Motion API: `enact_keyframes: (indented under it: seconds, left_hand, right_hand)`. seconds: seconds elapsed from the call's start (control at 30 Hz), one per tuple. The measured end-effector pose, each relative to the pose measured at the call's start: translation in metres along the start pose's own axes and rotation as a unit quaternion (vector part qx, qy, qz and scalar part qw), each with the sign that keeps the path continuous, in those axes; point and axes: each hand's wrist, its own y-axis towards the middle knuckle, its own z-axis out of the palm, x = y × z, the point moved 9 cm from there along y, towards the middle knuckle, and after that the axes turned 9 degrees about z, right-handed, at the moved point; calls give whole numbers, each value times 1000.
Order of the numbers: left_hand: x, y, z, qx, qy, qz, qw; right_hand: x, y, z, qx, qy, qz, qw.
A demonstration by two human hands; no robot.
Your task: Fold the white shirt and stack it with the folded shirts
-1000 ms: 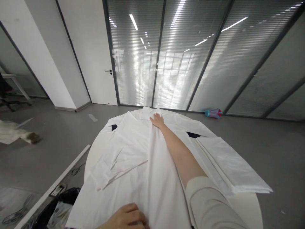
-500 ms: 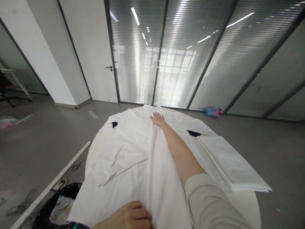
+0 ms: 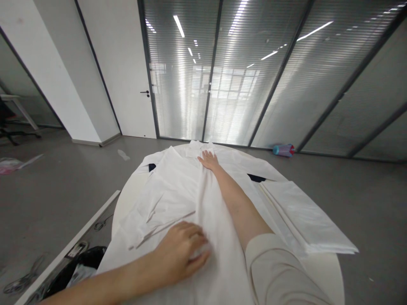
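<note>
White garment (image 3: 178, 190), smooth thin cloth, lies flat under both hands.

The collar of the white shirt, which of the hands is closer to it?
Right. The right hand lies flat on the white shirt just below the collar. The left hand presses the shirt's middle, far down toward the person.
</note>
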Motion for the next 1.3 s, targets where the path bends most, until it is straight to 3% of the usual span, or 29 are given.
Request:
enact_keyframes:
  seconds: [0.1,0.2,0.27,0.33,0.47,0.7,0.83,0.97,1.13,1.3]
  left_hand:
    - [58,42,30,33,22,-43,998]
    - [116,67,60,38,75,-102,991]
    - [140,70,73,46,97,-126,986]
    - [147,66,84,74,104,-124,984]
    - [136,51,92,112,109,-98,983]
    - [115,40,84,124,110,-63,984]
    - [98,51,71,96,107,-47,989]
    - [73,78,65,60,62,-21,996]
    - [51,100,89,77,25,25,996]
    - [32,92,108,85,23,76,993]
  right_hand:
    - [0,0,2,12,-9,9,1000]
    - [0,0,2,15,-17,13,1000]
    - [-1,1,4,19,-17,13,1000]
    - [-2,2,5,24,-11,11,1000]
    - [-3,7,4,24,5,7,1000]
    - [-8,22,1,21,12,25,999]
    - [-5,19,-2,-10,24,18,999]
    - [-10,14,-20,-48,46,19,998]
    - [-28,5,-35,-23,44,40,998]
    - [-27,-18,-12,31,34,34,998]
